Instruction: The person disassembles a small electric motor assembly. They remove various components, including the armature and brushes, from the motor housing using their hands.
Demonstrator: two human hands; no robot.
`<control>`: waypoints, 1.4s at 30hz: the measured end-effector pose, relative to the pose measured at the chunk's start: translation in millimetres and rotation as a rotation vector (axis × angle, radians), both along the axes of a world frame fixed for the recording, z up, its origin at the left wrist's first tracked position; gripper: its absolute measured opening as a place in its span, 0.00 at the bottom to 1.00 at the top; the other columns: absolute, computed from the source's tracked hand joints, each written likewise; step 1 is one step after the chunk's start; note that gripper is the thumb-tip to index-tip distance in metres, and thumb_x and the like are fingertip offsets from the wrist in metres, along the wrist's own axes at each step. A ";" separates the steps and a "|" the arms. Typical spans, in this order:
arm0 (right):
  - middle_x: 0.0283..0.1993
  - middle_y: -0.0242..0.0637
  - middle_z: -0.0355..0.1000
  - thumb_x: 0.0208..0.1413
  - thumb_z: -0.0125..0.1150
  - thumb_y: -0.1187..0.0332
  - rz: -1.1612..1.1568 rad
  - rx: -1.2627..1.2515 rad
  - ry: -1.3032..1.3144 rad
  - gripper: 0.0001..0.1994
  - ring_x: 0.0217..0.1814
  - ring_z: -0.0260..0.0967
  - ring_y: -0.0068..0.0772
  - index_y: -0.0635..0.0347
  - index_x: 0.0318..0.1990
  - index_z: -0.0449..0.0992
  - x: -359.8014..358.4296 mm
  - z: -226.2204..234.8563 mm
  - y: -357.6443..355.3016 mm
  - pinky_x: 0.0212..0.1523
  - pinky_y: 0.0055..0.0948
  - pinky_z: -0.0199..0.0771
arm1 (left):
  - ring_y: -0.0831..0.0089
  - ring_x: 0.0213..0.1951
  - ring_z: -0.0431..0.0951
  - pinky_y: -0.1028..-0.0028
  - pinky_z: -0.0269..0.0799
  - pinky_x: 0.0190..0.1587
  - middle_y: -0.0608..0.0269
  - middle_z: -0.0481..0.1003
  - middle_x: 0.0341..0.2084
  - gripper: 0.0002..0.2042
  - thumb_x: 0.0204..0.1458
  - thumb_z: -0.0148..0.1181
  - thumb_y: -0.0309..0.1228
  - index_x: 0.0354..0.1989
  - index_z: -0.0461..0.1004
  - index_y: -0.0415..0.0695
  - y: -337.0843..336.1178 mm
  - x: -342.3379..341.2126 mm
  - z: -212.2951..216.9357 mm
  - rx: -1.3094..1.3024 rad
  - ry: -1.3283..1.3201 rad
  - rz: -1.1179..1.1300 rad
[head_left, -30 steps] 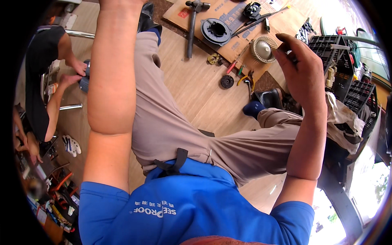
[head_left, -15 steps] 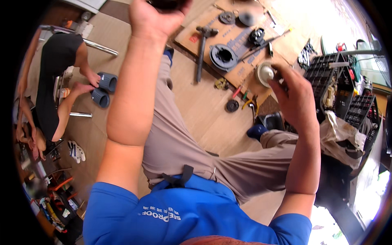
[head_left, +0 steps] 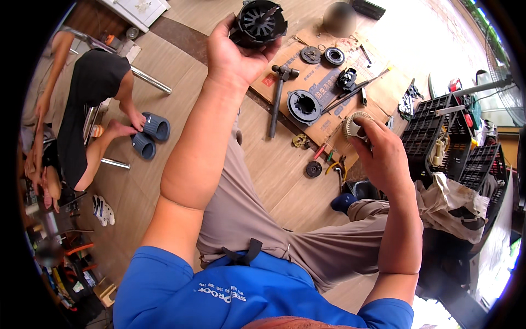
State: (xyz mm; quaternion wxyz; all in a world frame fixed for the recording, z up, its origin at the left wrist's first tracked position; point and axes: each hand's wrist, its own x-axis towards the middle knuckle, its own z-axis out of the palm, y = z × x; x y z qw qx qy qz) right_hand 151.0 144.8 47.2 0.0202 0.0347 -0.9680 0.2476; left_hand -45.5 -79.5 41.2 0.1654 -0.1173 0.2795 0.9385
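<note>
Overhead, left hand (head_left: 235,55) gripping black motor housing (head_left: 262,21), right hand (head_left: 383,159) clutching ribbed disc (head_left: 353,125), hammer (head_left: 278,96) on cardboard (head_left: 329,104) below

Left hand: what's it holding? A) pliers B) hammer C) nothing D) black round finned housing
D: the left hand is raised with its fingers around a black round finned housing, while the hammer lies on the cardboard sheet on the floor.

Blurred round object (head_left: 339,17) on cardboard – unidentifiable; toothed disc (head_left: 355,125) half hidden by right hand (head_left: 383,159)
</note>
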 end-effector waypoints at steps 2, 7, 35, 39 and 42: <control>0.37 0.46 0.72 0.54 0.61 0.67 -0.001 0.007 -0.001 0.14 0.40 0.71 0.51 0.62 0.46 0.73 -0.3 1.3 -0.9 0.40 0.41 0.72 | 0.48 0.56 0.69 0.51 0.71 0.52 0.44 0.68 0.55 0.22 0.60 0.40 0.39 0.56 0.66 0.36 0.5 1.0 -0.4 -0.030 0.002 0.027; 0.38 0.46 0.72 0.54 0.61 0.67 0.008 0.001 -0.005 0.14 0.39 0.71 0.51 0.61 0.47 0.73 0.0 2.1 -2.5 0.39 0.41 0.72 | 0.51 0.49 0.72 0.51 0.72 0.48 0.48 0.72 0.49 0.22 0.59 0.42 0.43 0.53 0.69 0.40 -2.4 -2.0 -2.6 -0.047 0.007 0.037; 0.33 0.47 0.72 0.52 0.61 0.71 0.010 0.090 0.040 0.11 0.38 0.71 0.48 0.67 0.41 0.73 11.9 5.2 18.0 0.39 0.38 0.71 | 0.52 0.41 0.77 0.60 0.78 0.37 0.48 0.76 0.41 0.22 0.61 0.39 0.45 0.49 0.73 0.40 37.6 5.9 -25.4 -0.206 0.060 -0.096; 0.33 0.48 0.71 0.52 0.61 0.70 0.063 0.053 0.087 0.10 0.39 0.70 0.50 0.66 0.39 0.73 8.3 18.0 13.5 0.40 0.39 0.70 | 0.52 0.40 0.77 0.61 0.78 0.37 0.48 0.76 0.41 0.22 0.60 0.42 0.45 0.49 0.73 0.40 9.4 9.3 -1.4 -0.187 0.123 -0.158; 0.32 0.48 0.71 0.52 0.60 0.70 0.067 0.087 0.126 0.10 0.39 0.70 0.51 0.67 0.39 0.73 13.0 14.7 18.9 0.40 0.40 0.70 | 0.52 0.39 0.78 0.62 0.79 0.36 0.48 0.77 0.40 0.22 0.60 0.43 0.45 0.48 0.74 0.40 15.5 6.7 -4.4 -0.235 0.092 -0.143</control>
